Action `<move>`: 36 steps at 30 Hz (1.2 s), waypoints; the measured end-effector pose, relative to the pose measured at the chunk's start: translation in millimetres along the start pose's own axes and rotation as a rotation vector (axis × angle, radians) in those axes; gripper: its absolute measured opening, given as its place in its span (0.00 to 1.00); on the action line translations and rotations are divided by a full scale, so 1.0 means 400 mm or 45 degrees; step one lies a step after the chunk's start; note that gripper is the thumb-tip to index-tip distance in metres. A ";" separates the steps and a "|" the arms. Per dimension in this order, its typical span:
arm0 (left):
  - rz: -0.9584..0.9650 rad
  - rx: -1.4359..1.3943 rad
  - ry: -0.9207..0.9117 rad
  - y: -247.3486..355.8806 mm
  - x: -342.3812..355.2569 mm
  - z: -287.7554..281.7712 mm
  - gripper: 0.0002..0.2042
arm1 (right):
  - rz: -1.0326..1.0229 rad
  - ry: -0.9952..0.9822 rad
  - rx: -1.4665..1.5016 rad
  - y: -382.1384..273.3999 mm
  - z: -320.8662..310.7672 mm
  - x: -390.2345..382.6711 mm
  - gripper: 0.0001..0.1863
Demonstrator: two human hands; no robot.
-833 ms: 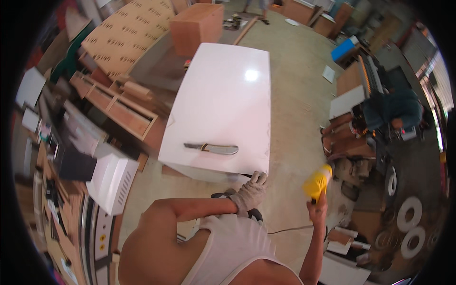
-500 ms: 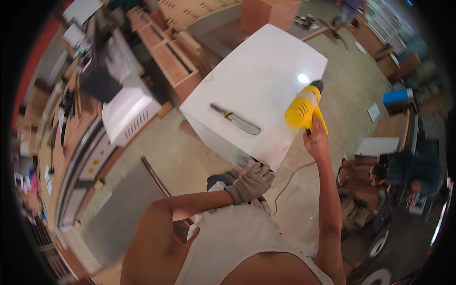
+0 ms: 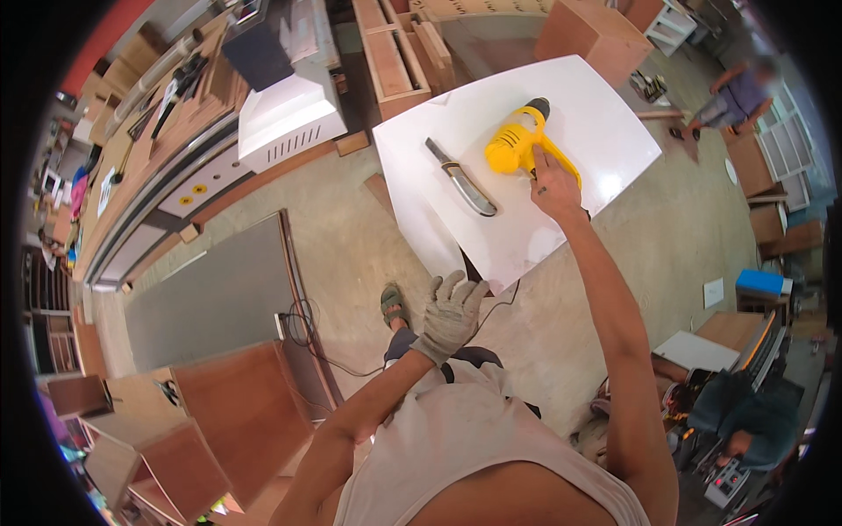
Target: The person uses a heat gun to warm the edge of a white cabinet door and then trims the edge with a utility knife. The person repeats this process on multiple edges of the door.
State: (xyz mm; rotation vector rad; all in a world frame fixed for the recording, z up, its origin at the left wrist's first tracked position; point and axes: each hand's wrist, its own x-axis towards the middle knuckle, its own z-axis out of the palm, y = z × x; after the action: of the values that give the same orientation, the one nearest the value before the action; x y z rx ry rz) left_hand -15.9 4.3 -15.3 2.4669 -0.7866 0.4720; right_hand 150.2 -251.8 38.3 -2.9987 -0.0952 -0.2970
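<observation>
My right hand (image 3: 554,189) holds a yellow heat gun (image 3: 509,147) by its handle, on or just above the white top of a box-like piece (image 3: 618,153). A utility knife (image 3: 465,184) with a grey and yellow handle lies on that top, left of the heat gun. My gloved left hand (image 3: 447,320) has its fingers spread beside the near corner of the white piece, where the white sheet stands apart at a dark gap. I cannot tell whether its fingertips touch the corner.
A cluttered bench (image 3: 132,175) runs along the left beside a white hood (image 3: 289,118). A grey board (image 3: 202,289) and wooden boxes (image 3: 202,421) lie lower left. A cord (image 3: 346,364) crosses the floor. People are at upper right (image 3: 737,96) and lower right (image 3: 745,412).
My right hand has brought the heat gun from out to the right onto or over the white top. My left hand's fingers have spread. The view has swung round.
</observation>
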 end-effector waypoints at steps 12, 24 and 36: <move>-0.594 -0.165 -0.597 0.003 0.058 -0.047 0.17 | -0.524 0.267 0.385 -0.274 0.062 -0.047 0.25; -0.432 -0.202 -0.799 -0.025 0.081 -0.047 0.20 | 0.248 0.226 0.540 -0.259 0.047 -0.172 0.16; -0.289 -0.210 -0.575 -0.038 0.056 -0.056 0.19 | 0.374 0.087 0.892 -0.360 -0.009 -0.806 0.19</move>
State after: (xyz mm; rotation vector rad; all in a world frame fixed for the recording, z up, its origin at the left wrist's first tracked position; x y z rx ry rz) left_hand 7.1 17.8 7.9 2.4922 -0.6668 -0.2335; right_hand -176.6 -126.0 -5.2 -2.2651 0.2051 -0.2622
